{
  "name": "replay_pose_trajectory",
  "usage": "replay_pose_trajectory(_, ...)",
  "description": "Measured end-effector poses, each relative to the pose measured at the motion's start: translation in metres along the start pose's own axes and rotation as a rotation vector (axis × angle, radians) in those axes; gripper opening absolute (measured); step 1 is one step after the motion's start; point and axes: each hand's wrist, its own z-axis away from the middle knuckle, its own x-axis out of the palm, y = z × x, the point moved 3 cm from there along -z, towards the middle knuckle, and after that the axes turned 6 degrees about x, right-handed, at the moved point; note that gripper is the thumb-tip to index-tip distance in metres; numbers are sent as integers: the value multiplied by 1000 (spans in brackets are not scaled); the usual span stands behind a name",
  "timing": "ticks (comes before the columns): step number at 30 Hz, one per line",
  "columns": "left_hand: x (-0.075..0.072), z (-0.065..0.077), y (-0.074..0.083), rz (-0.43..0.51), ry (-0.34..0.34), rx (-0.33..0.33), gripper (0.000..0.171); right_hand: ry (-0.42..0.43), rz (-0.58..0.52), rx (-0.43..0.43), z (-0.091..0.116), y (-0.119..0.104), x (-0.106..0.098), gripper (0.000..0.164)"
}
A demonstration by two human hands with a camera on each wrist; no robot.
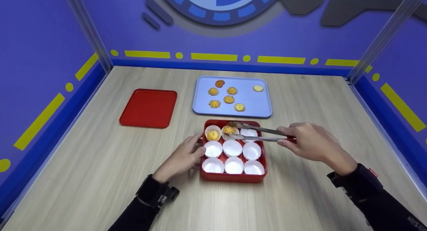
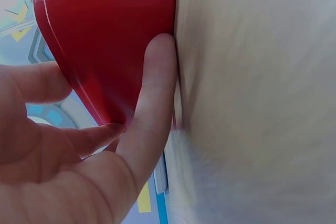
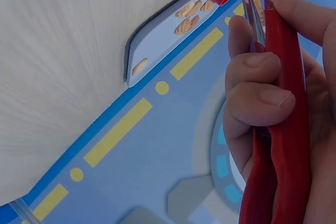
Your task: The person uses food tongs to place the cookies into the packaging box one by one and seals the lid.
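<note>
In the head view, my left hand [image 1: 181,157] rests against the left side of a red box [image 1: 233,178], its thumb at the rim. The left wrist view shows one straight finger [image 2: 157,82] lying along the box's outer wall. My right hand [image 1: 308,141] grips metal tongs [image 1: 263,138] with red handles [image 3: 289,129]. The tongs' tips lie on either side of a star-shaped cookie [image 1: 229,130] at the middle paper cup of the far row. A swirled cookie [image 1: 212,135] sits in the far left cup. White paper cups [image 1: 232,148] line the box in three rows.
Beyond the box, a light blue tray [image 1: 255,105] holds several cookies [image 1: 229,99] of various shapes. A flat red lid-like square [image 1: 150,107] lies to its left. Blue panels [image 1: 213,40] wall in the wooden table [image 1: 100,157] at the back and sides.
</note>
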Motion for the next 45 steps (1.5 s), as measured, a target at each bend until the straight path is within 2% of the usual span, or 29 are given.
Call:
replay_pose_trajectory(8, 0, -1, 0, -17, 9, -5, 64, -1, 6, 4, 1, 0, 2, 39)
replay_pose_trajectory(14, 0, -1, -1, 11, 2, 21, 61, 3, 13, 3, -1, 0, 5, 36)
replay_pose_trajectory(24, 1, -2, 0, 9, 5, 8, 62, -38, -20, 63, 0, 1, 1, 40)
replay_pose_trajectory(28, 1, -2, -1, -2, 9, 7, 62, -45, -88, 80, 2, 8, -10, 40)
replay_pose_trajectory(31, 0, -2, 0, 0, 14, 8, 62, -16, -166, 71, 1, 18, -21, 40)
replay_pose_trajectory(34, 0, -3, 0, 11, 10, 0, 62, 53, -200, 89, -6, 31, -29, 44)
replay_pose_trajectory(38, -1, -2, 0, 8, 6, -2, 63, 112, -194, 195, -25, 54, -30, 54)
replay_pose_trajectory(41, 0, -2, -1, 8, 6, 13, 62, 116, -192, 283, -45, 73, -22, 46)
replay_pose_trajectory(45, 0, -3, -1, 17, 2, 23, 61, 113, -192, 352, -66, 90, -7, 31)
